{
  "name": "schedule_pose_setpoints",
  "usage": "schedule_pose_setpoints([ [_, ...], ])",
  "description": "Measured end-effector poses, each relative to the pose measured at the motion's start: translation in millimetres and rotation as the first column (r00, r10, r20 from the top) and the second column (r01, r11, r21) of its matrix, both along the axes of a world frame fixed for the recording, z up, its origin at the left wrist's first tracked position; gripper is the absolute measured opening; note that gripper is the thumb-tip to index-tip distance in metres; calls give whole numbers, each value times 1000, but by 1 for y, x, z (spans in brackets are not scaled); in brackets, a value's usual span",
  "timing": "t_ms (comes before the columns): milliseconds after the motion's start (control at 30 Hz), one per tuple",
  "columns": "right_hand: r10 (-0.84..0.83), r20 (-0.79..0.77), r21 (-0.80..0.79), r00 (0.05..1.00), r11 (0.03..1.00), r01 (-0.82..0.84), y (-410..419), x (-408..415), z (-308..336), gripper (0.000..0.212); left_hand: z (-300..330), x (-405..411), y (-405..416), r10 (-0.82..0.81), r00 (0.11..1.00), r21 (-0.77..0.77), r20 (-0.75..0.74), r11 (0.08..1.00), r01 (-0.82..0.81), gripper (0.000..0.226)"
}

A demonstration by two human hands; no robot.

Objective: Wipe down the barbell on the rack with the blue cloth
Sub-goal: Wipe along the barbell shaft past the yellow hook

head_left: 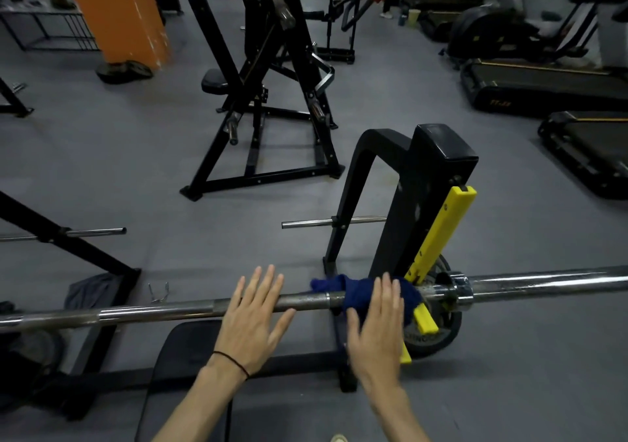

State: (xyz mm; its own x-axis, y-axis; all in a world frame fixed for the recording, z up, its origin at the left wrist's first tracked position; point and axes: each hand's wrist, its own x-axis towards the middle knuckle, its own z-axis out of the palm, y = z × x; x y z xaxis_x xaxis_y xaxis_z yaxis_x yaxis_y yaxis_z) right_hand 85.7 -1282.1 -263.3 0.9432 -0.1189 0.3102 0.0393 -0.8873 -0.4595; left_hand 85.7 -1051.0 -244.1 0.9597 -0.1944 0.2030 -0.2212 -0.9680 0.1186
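I see the barbell (190,309) lying across the rack (424,204), left to right, with the blue cloth (360,294) draped over it just left of the yellow hook (438,237). My right hand (375,336) lies flat on the cloth, fingers straight. My left hand (253,319) hovers spread over the bar, gripping nothing.

Bare forearms, black wrist band (232,362)
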Motion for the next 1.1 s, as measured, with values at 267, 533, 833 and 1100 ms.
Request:
schedule_pose_setpoints([
  [267, 251, 72, -168, 965, 957, -236, -32, 15, 0, 67, -3, -3, 2, 24, 998, -56, -50, 998, -27, 69],
  [533, 483, -7, -119, 875, 869, -481, 35, -4, 1, 76, -2, -6, -3, 41, 997, -114, -60, 992, -48, 68],
  [833, 197, -19, 60, 980, 979, -196, 43, -6, 5, 80, -1, -8, -13, 43, 999, -195, -23, 980, -46, 68],
  [1100, -41, -14, -73, 999, 997, 40, -27, 9, 1, 79, 9, -2, -30, 3, 999, -140, -40, 990, -9, 68],
])
